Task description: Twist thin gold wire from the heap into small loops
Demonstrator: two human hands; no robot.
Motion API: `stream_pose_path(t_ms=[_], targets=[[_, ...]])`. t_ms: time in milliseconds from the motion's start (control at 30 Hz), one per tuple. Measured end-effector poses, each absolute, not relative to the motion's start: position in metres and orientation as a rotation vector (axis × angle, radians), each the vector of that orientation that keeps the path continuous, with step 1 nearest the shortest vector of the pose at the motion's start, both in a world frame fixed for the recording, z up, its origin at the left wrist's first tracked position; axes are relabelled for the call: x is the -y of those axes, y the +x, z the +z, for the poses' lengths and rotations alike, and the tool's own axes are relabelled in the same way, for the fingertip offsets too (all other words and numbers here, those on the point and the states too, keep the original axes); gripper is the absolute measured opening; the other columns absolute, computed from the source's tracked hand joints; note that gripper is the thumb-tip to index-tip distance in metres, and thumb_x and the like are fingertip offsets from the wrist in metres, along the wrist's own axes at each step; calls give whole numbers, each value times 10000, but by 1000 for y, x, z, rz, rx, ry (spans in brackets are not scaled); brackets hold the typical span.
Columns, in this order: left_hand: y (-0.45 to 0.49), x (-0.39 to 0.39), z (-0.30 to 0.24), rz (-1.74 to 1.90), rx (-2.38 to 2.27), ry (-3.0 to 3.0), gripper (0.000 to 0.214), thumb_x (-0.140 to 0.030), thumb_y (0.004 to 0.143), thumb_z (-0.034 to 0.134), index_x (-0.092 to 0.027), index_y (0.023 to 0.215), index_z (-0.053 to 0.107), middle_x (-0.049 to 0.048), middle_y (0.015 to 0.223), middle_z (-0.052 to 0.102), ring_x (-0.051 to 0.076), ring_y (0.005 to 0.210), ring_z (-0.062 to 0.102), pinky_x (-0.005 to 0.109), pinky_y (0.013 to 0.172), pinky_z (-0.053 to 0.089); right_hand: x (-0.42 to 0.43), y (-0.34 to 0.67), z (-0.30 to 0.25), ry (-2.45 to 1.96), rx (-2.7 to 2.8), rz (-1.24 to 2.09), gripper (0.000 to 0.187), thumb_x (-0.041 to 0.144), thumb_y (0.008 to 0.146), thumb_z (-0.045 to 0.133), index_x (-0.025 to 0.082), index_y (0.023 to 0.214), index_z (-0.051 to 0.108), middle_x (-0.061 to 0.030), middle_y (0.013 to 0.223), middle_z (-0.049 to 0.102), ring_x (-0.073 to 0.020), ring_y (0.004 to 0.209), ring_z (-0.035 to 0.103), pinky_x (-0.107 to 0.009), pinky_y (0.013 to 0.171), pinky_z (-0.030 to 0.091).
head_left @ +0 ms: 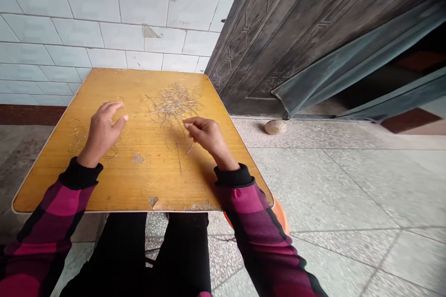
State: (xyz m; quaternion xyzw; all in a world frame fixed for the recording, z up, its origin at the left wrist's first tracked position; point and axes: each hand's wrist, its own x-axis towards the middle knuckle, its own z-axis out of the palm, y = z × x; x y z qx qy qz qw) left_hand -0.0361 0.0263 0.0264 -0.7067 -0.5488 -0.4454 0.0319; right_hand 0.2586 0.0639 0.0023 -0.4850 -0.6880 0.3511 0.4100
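Two wire clusters lie on our tabletop (66, 185): a tangle (172, 104) toward the far edge, loops (78, 137) by our left hand (102, 132), whose fingers (113, 109) stand apart. Our right hand (205, 135), just below the tangle, has its fingers (190, 123) together; we cannot tell if they pinch wire.

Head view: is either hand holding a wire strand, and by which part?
The left hand holds nothing, fingers spread. On the right hand, the fingertips pinch together beside the wire tangle; whether a strand is in that grip cannot be told.
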Motion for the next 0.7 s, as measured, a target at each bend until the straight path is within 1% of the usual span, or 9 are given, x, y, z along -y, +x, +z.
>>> stream_pose_path(t_ms=[100, 167, 200, 267, 367, 433, 500, 633, 700], targets=[[-59, -21, 43, -1545, 1759, -2034, 217, -243, 787, 622, -191, 991, 674, 67, 1038, 689, 195, 937, 647, 355, 876, 513, -66, 261, 2, -1232, 1535, 770, 298, 365, 798, 612, 122, 940, 707, 34, 510, 532, -71, 409, 451, -196, 407, 334], [-75, -12, 48, -1552, 1798, -2027, 192, -227, 769, 611, -177, 939, 685, 52, 949, 688, 170, 822, 642, 329, 787, 518, -68, 263, 2, -1226, 1441, 746, 279, 363, 796, 621, 126, 916, 705, 37, 505, 525, -65, 400, 433, -191, 399, 319], [-83, -6, 49, -1493, 1827, -2053, 176, -219, 763, 599, -174, 906, 691, 43, 898, 679, 162, 776, 630, 318, 750, 510, -69, 263, 1, -1220, 1413, 748, 271, 362, 795, 625, 128, 906, 703, 39, 505, 522, -62, 398, 428, -189, 397, 315], [-95, 7, 46, -1247, 1918, -2144, 154, -210, 761, 564, -181, 833, 697, 30, 805, 647, 157, 714, 596, 304, 698, 480, -69, 263, 1, -1212, 1389, 763, 256, 361, 794, 631, 132, 886, 698, 40, 504, 520, -60, 397, 422, -187, 397, 312], [-108, 25, 35, -886, 2051, -2344, 172, -226, 753, 521, -185, 762, 688, 26, 772, 614, 148, 644, 552, 285, 634, 439, -69, 261, 2, -1219, 1396, 774, 241, 363, 794, 638, 135, 852, 692, 35, 509, 525, -59, 398, 422, -186, 393, 300], [-114, 33, 28, -721, 2091, -2380, 165, -236, 740, 523, -192, 736, 682, 16, 736, 586, 151, 650, 546, 277, 637, 425, -68, 258, 1, -1228, 1417, 781, 243, 367, 792, 640, 136, 849, 692, 30, 517, 533, -62, 400, 427, -187, 389, 290], [-121, 37, 23, -640, 2129, -2333, 160, -238, 735, 530, -197, 741, 685, 16, 731, 579, 162, 668, 553, 279, 657, 423, -68, 257, 0, -1239, 1431, 785, 250, 373, 789, 640, 135, 846, 692, 27, 519, 535, -66, 402, 431, -189, 387, 284], [-147, 36, 22, -595, 2288, -2014, 213, -233, 746, 523, -189, 847, 705, 62, 884, 647, 196, 746, 598, 299, 712, 437, -69, 255, -4, -1266, 1445, 803, 257, 388, 782, 642, 138, 819, 685, 23, 518, 540, -74, 405, 435, -198, 391, 292], [-162, 31, 22, -496, 2407, -1857, 218, -257, 744, 537, -177, 852, 708, 84, 914, 665, 229, 815, 617, 309, 739, 443, -69, 254, -4, -1268, 1460, 819, 259, 396, 778, 644, 143, 821, 681, 20, 528, 551, -78, 408, 439, -202, 397, 303]])
